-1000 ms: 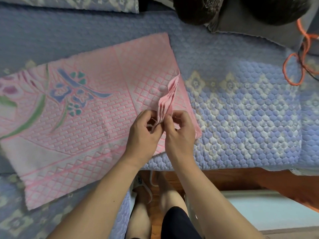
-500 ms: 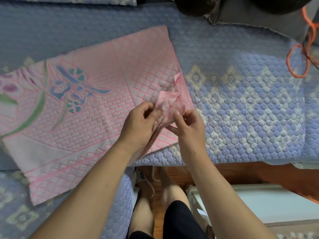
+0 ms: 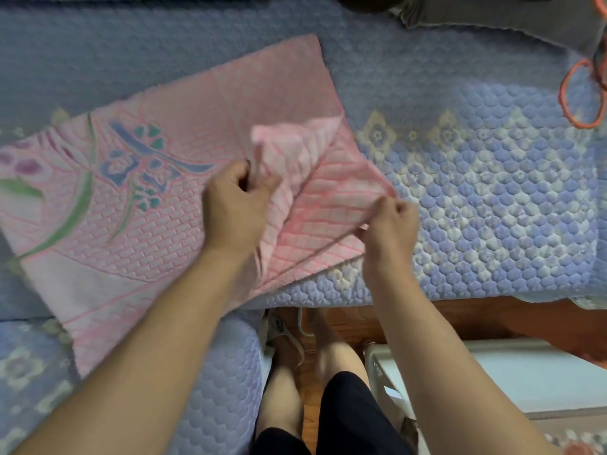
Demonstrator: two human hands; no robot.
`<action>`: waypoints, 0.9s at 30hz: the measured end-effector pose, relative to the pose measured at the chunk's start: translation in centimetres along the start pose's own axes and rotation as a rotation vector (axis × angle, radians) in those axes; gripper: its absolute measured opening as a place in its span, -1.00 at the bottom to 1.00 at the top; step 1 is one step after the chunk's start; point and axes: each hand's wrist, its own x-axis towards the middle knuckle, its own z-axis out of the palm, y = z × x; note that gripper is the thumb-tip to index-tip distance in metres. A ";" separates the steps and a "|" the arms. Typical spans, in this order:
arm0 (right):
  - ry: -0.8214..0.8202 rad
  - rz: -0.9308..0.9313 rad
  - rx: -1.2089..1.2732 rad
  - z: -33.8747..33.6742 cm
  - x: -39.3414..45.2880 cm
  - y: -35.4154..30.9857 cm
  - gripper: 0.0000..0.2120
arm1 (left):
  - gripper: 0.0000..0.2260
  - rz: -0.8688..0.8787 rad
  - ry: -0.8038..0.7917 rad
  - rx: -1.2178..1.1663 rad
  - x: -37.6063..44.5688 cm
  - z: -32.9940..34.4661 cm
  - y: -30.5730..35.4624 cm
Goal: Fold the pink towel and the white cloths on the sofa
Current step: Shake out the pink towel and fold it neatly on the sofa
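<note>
Pink towel (image 3: 164,205): corner layers, formerly bunched, now spread. Left hand (image 3: 238,205) shifted toward 10 o'clock; right hand (image 3: 391,221) toward 3 o'clock.

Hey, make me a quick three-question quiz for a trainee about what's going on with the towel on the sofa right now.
1. True or false: both hands grip the pink towel.
2. Multiple choice: the left hand holds
A) the orange cord
B) a lifted, turned-back part of the towel
C) a grey cushion
3. Short answer: what does the towel lie on?

Key:
1. True; the right hand pinches the towel's right corner.
2. B
3. The blue quilted sofa cover.
</note>
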 end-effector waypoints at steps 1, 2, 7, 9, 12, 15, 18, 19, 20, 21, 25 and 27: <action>0.090 0.074 0.091 -0.9 1.2 0.9 -0.87 | -0.69 0.023 0.035 0.041 1.6 -1.6 0.1; 0.158 0.165 0.170 -1.7 2.2 2.1 -0.82 | -0.63 0.060 0.060 0.098 3.3 -3.2 0.3; 0.271 0.412 0.179 -3.3 4.2 8.2 -0.76 | -0.54 0.249 0.064 0.272 7.8 -6.7 2.7; 0.406 0.282 -0.047 -2.8 4.0 9.3 -0.80 | -0.55 0.292 0.100 0.301 8.9 -7.1 3.2; 0.066 0.131 -0.414 0.1 0.4 11.9 -0.83 | -0.60 0.292 0.150 0.314 10.8 -8.3 2.7; -0.410 0.470 -0.307 3.7 -5.1 14.8 -0.84 | -0.67 0.261 0.134 0.281 11.5 -8.8 2.2; -0.405 0.675 -0.168 6.5 -7.5 18.1 -0.91 | -0.73 0.160 0.097 0.180 12.1 -9.4 1.4; -0.359 0.693 -0.137 7.2 -7.7 18.8 -0.90 | -0.79 0.124 0.083 0.141 12.3 -9.8 1.0; -0.317 0.697 -0.093 7.8 -7.7 19.5 -0.88 | -0.84 0.096 0.070 0.100 12.7 -10.2 0.6; -0.306 0.704 -0.068 8.3 -7.7 19.7 -0.85 | -0.87 0.079 0.059 0.058 13.0 -10.6 0.3; -0.393 0.735 -0.070 9.3 -8.0 20.0 -0.81 | -0.85 0.080 0.032 -0.006 13.7 -11.4 -0.3; -0.391 0.739 -0.134 9.2 -7.8 20.7 -0.83 | -0.90 0.089 0.034 -0.022 13.7 -11.6 -0.4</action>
